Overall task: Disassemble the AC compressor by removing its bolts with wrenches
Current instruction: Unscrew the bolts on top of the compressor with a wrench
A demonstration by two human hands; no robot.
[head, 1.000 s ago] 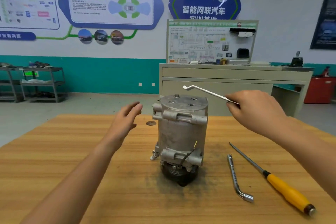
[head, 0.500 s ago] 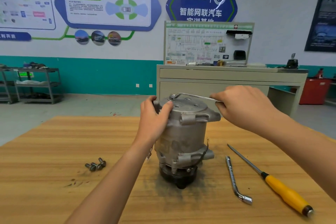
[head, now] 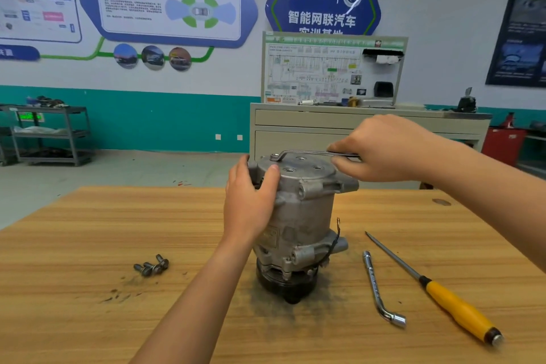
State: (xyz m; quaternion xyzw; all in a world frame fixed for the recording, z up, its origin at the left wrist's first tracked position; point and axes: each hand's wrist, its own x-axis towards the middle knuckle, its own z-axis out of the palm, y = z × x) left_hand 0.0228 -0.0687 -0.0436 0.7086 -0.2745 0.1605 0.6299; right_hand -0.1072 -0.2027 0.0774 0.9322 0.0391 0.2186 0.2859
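At the compressor [head: 304, 216] rim, right hand [head: 387, 151] pinches the wrench [head: 304, 153]; left hand [head: 251, 201] clasps the near side.

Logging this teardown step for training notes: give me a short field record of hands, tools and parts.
compressor: upright on wooden table
left hand: grips compressor's upper side
right hand: holds offset wrench handle
offset wrench: ring end seated at compressor's top rim
loose bolts: piled left of compressor
idle tools: L-shaped socket wrench, yellow-handled screwdriver, right of compressor
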